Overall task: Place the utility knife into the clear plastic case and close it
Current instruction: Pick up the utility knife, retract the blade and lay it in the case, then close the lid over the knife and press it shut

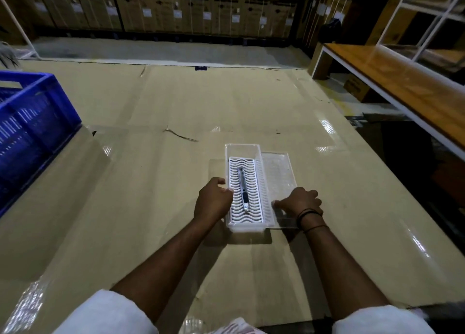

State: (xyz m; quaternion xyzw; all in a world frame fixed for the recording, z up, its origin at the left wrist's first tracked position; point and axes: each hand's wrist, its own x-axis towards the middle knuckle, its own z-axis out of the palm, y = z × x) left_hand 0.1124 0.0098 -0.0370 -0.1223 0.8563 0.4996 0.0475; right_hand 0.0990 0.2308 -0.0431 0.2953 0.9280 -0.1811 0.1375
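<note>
A clear plastic case [242, 149] stands open on the cardboard-covered surface, with a white wavy grid insert inside. The slim silver utility knife [243, 189] lies lengthwise on that insert. The clear lid [279, 169] lies flat to the right of the case, touching its side. My left hand [214, 200] rests against the case's left wall, fingers curled on the rim. My right hand [300, 203] grips the near end of the lid, its fingers curled over the edge.
A blue slatted crate [30, 117] stands at the left. A wooden bench with a white frame [392, 74] runs along the right. Stacked cardboard boxes [176, 6] line the back wall. Taped cardboard sheets cover the work surface.
</note>
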